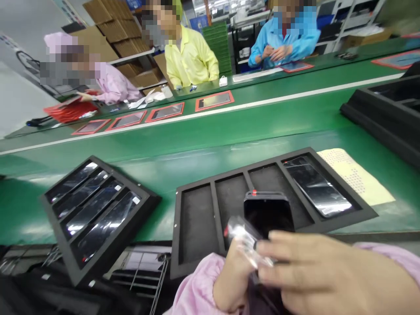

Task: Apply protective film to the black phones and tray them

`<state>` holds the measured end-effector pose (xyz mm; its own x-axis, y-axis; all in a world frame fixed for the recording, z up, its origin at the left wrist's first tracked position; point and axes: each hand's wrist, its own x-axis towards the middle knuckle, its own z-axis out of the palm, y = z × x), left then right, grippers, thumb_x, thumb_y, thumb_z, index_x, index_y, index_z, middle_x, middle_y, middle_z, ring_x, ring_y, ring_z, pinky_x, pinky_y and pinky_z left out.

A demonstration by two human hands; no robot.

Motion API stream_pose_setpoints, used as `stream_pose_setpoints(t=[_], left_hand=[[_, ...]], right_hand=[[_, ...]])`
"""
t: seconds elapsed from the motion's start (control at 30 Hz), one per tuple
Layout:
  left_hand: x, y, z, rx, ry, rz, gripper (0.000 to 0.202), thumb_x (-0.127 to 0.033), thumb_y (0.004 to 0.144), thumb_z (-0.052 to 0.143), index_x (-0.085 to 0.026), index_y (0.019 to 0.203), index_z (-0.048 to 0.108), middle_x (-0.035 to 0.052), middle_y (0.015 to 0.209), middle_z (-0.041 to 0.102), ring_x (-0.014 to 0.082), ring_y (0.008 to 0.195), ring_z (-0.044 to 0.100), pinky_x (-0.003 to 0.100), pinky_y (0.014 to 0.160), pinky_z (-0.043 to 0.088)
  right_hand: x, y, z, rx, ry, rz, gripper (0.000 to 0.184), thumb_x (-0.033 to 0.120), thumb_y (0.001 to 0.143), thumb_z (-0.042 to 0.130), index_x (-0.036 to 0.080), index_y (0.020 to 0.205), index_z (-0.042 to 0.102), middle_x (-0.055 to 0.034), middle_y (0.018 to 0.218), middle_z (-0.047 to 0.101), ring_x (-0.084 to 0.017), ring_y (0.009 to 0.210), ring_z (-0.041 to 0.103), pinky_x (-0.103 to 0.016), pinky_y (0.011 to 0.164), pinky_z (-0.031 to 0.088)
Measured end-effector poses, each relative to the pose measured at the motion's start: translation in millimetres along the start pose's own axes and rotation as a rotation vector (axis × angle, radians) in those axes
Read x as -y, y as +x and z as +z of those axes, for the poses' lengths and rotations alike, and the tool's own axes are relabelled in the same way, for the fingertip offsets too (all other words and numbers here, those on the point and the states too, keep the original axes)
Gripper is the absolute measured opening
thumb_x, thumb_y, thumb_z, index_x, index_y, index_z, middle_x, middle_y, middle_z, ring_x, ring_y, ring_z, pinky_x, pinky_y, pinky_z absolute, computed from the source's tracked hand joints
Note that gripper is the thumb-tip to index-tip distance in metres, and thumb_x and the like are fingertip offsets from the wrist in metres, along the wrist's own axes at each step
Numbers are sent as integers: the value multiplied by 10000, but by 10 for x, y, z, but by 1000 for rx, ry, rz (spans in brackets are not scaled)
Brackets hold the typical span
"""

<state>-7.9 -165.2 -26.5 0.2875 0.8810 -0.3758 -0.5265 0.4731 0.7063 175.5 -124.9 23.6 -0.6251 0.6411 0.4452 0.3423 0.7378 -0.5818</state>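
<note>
A dark smartphone (269, 212) with a red tab at its top edge stands tilted in front of the black foam tray (195, 186); a second edge shows behind its top. My left hand (233, 273) is closed round its lower left side, partly hidden. Crumpled clear film (244, 236) lies across the left fingers and reaches my right fingertips. My right hand (323, 273) crosses the phone's lower part with fingers pressed together on the film, its thumb out of sight. Another phone (316, 186) lies in the tray's rightmost slot.
A second foam tray (144, 214) with several film-covered phones sits tilted at left. A yellow dotted sheet (356, 175) lies right of the near tray. Black trays (377, 118) stand far right. Across the green belt (262, 122), red-framed panels (215, 100) lie before three people.
</note>
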Motion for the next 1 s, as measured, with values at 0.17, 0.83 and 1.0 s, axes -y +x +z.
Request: stream_pose_setpoints(t=[0.17, 0.83, 1.0], left_hand=[[-48, 138, 135, -99, -141, 128, 330, -392, 760, 656, -155, 989, 640, 72, 958, 678, 255, 938, 605, 353, 861, 435], [66, 257, 68, 9, -430, -2, 275, -378, 681, 649, -112, 729, 694, 47, 788, 699, 216, 843, 612, 292, 852, 442], [157, 256, 46, 20, -550, 92, 201, -362, 636, 664, -177, 558, 643, 30, 647, 657, 253, 884, 613, 318, 843, 466]], right_hand=[[-342, 82, -6, 78, -181, -312, 198, 204, 901, 486, 243, 903, 680, -79, 1261, 533, -277, 1216, 436, -460, 933, 466], [-256, 240, 319, -227, -88, 209, 300, 368, 878, 543, 214, 623, 573, -56, 1239, 485, -289, 1171, 421, -467, 926, 391], [-28, 355, 341, -151, -101, 80, 296, 245, 897, 510, 199, 605, 529, -71, 1067, 576, -252, 1057, 504, -450, 883, 410]])
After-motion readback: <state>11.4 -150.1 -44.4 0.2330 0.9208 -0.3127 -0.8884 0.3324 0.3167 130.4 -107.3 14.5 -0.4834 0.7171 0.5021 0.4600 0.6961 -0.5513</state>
